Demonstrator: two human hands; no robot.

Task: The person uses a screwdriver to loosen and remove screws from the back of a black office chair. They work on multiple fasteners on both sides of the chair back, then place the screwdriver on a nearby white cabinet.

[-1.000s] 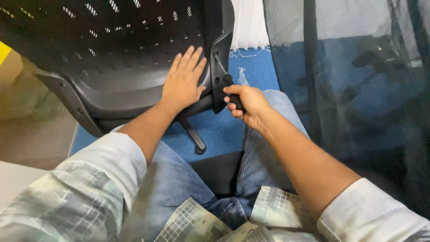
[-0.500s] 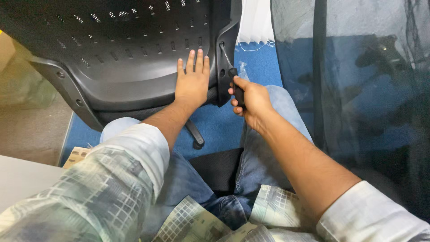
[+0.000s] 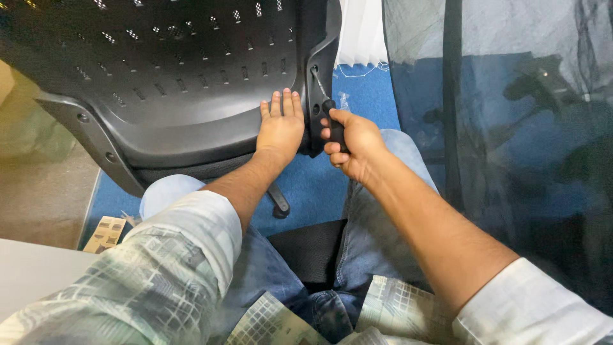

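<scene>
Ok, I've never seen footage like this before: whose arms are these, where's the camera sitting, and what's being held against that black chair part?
The camera is worn on a person's head and looks down at their own arms and denim-clad lap. The left hand lies flat against a black perforated plastic chair back. The right hand grips a black-handled screwdriver whose tip meets the chair's side frame. Below is blue carpet; a dark mesh panel stands to the right, and a small cardboard box lies on the floor at left.
</scene>
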